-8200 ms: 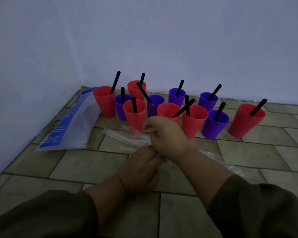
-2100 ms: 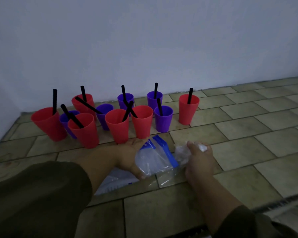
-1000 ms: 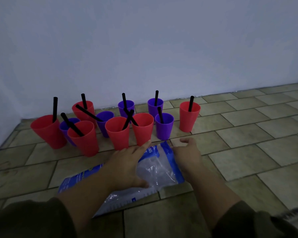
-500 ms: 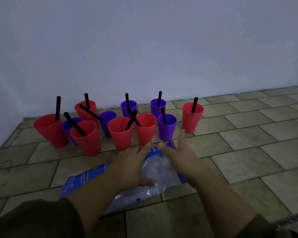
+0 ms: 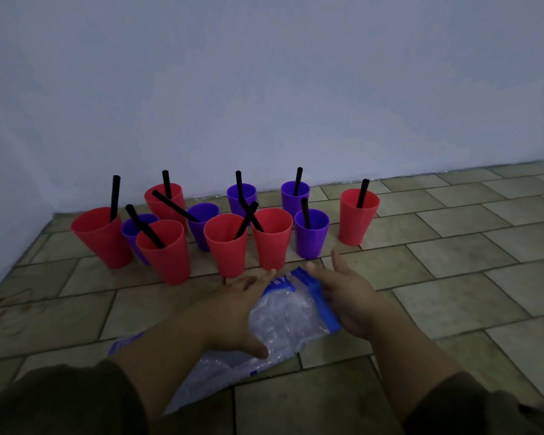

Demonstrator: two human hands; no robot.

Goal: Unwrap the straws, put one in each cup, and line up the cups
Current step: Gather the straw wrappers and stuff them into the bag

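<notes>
**Both hands flat on the bag, cups bunched by the wall**

The person is low over the tiled floor (image 5: 453,296), both arms stretched fwd. L hand (image 5: 230,309) lies palm-down on the clear plastic bag w/ blue print (image 5: 283,318). Its fingers (image 5: 258,279) are straight and close together, aimed at the cups, and the thumb rests on the plastic nearer the camera. R hand (image 5: 349,304) sits at the bag's right edge, fingers straight and a little spread. Neither hand curls round anything. The bag lies on the floor betw. the two hands, and its rear end runs back under the L forearm.

Just beyond the fingertips the cups stand upright in a loose cluster in front of the wall (image 5: 296,89), approx. two staggered rows, not one straight line. That's six red cups (image 5: 226,246) and five purple cups (image 5: 311,237). Black straws (image 5: 362,193) poke out, leaning every which way. Two of them cross in an X over the middle pair of reds. The rightmost red cup (image 5: 357,221) stands a bit apart from the others. The far-left purple one is half hidden behind reds, so can't tell which straw belongs to which cup there. Light is dim.
</notes>
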